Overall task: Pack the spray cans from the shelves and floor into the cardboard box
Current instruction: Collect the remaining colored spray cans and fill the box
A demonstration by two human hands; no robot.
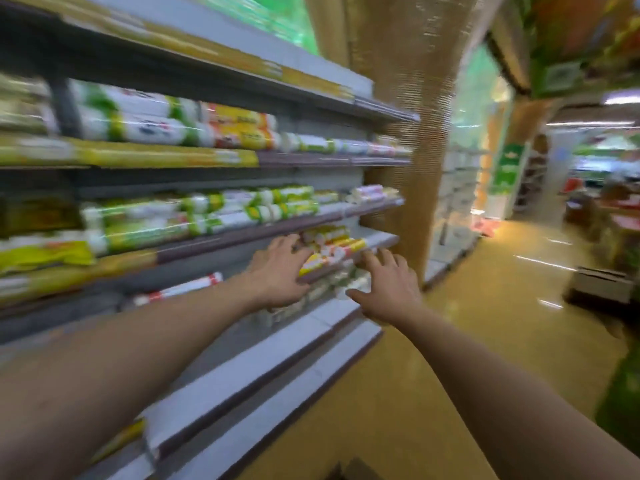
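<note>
Head view, heavily motion-blurred. Progress: early or mid-task at best; no can is seen in any box, and the cluster of yellow, red and white spray cans (332, 252) lies at the far end of a lower tier of the grey metal shelf unit (263, 355), close to its outer corner; whether any cans stand on the floor cannot be told.

The left hand (280, 271) reaches over the near side of the cluster, its fingers (294, 242) extended onto or just above the cans; blur hides whether they are clamped on a can or merely touching. The right hand (389, 285) hovers just beside the cluster on the aisle side, its fingers (372, 258) spread apart and holding nothing.

The cardboard box is not surely identified: a brownish box-like shape (601, 285) sits on the glossy yellow floor (485, 341) well apart to the right, and a dark brown corner (346, 471) shows at the bottom edge; either could be it.

Edges and room: the tier above overhangs the cans closely, so lifting room is judged small and withdrawal outward toward the aisle easier; the projecting front lips of the lower tiers lie beneath both forearms; a tan textured column (408, 133) stands just beyond the shelf end; the aisle to the right appears open. Green-and-white wrapped rolls (145, 123) fill the upper tiers.
</note>
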